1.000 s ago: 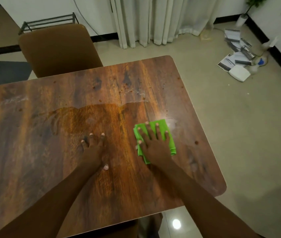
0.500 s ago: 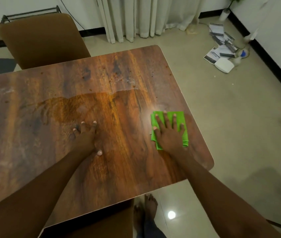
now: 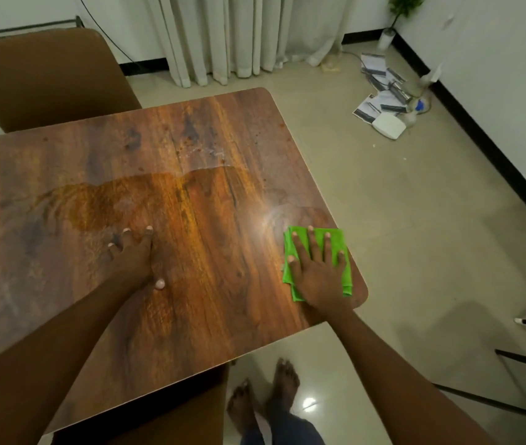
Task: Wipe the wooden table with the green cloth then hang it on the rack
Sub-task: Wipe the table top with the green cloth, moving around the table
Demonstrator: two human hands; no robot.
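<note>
The right hand (image 3: 318, 271), fingers spread, presses the folded green cloth (image 3: 345, 268) flat at the wooden table (image 3: 191, 194)'s lower-right corner, unwiped tabletop lying leftward toward the spread, empty left hand (image 3: 135, 258).

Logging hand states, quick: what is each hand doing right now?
Left hand: open, flat on the wooden table, holding nothing.
Right hand: open, pressed flat on the green cloth.
</note>
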